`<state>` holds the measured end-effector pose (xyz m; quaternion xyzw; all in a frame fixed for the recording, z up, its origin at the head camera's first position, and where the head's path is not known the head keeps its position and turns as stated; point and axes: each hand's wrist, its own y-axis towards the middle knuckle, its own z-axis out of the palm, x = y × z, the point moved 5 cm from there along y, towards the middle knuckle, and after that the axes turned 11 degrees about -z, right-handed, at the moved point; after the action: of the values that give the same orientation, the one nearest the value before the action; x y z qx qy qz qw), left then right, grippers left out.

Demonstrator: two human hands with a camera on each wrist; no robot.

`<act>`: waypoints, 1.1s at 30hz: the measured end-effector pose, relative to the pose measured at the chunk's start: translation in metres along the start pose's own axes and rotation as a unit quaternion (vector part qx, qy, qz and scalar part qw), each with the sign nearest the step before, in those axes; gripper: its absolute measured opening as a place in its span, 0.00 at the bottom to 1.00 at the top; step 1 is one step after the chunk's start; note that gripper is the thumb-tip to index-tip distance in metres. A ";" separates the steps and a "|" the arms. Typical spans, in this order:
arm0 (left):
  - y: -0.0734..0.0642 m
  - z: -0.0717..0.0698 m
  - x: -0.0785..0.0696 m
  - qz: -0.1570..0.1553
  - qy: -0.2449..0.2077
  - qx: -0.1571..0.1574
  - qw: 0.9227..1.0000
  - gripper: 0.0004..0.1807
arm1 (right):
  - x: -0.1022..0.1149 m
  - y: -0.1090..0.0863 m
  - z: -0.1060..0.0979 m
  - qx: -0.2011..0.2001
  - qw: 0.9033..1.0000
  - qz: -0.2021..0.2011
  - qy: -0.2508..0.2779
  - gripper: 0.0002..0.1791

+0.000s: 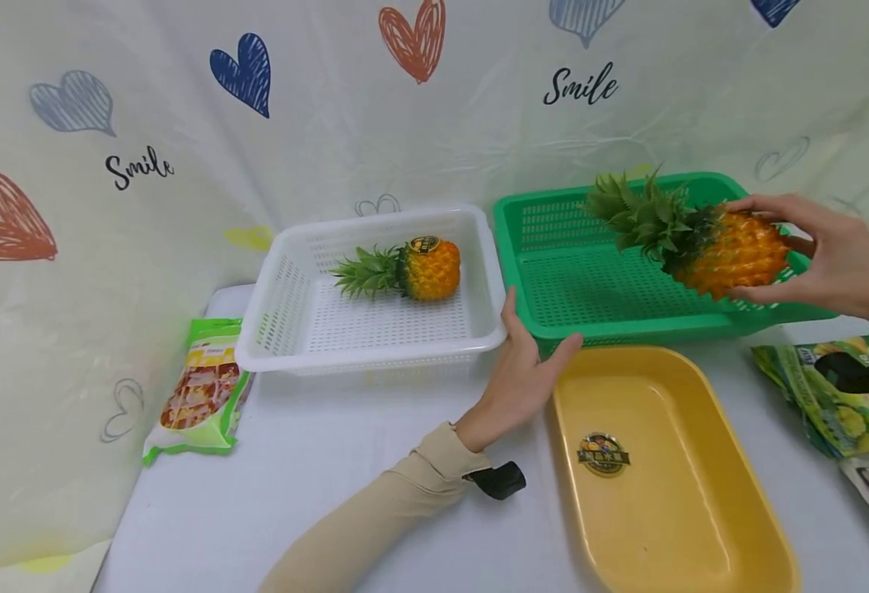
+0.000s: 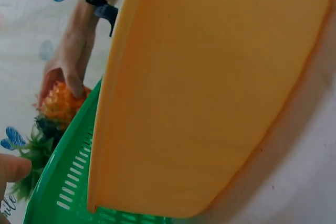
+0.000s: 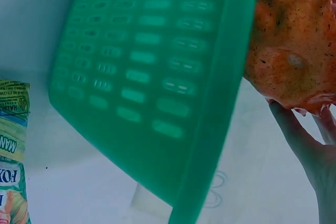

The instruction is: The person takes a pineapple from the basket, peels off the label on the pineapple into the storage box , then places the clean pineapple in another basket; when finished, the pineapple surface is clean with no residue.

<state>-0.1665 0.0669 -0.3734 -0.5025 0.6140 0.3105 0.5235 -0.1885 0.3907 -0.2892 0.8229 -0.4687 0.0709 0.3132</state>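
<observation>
R hand (image 1: 834,254), upper R of frame, grips lg pineapple (image 1: 738,254) over green basket (image 1: 582,288). L hand (image 1: 514,379), ctr, fingers extended, just beside white basket (image 1: 375,356); sm pineapple (image 1: 434,272) lies inside, upper ctr. Yellow tray (image 1: 664,527), lower R.

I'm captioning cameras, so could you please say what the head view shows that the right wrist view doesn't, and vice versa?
Only the head view: the white basket with the small pineapple inside, the yellow tray and the left hand.
Only the right wrist view: a pale spot on the held pineapple, and legible letters MAN on a packet.
Both: the green basket and that held pineapple.
</observation>
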 end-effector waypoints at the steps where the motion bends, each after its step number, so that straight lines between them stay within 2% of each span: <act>1: 0.001 0.001 -0.001 -0.002 -0.003 -0.003 1.000 0.55 | -0.003 0.001 0.001 0.006 1.000 0.002 0.006 0.58; 5: 0.006 0.005 -0.004 -0.003 -0.013 -0.019 1.000 0.52 | -0.012 0.004 0.007 0.035 0.999 0.004 0.012 0.61; 11: 0.009 0.007 -0.004 -0.006 -0.028 -0.029 0.999 0.49 | -0.016 0.017 0.013 0.088 0.993 -0.037 -0.066 0.59; 15: 0.009 0.008 -0.005 -0.007 -0.030 -0.026 0.999 0.47 | -0.017 0.023 0.017 0.108 0.989 -0.056 -0.079 0.56; 20: 0.010 0.009 -0.006 0.005 -0.025 -0.022 0.999 0.46 | -0.025 0.025 0.025 0.138 0.984 -0.055 -0.094 0.57; 29: 0.012 0.008 -0.002 0.002 -0.018 -0.028 0.999 0.46 | -0.037 0.021 0.042 0.173 0.978 -0.069 -0.097 0.56; 33: 0.013 0.006 0.000 0.004 -0.012 -0.029 1.000 0.46 | -0.037 0.023 0.045 0.195 0.977 -0.058 -0.067 0.53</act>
<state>-0.1763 0.0763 -0.3764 -0.5114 0.6002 0.3360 0.5151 -0.2356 0.3835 -0.3299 0.8969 -0.4170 0.0876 0.1180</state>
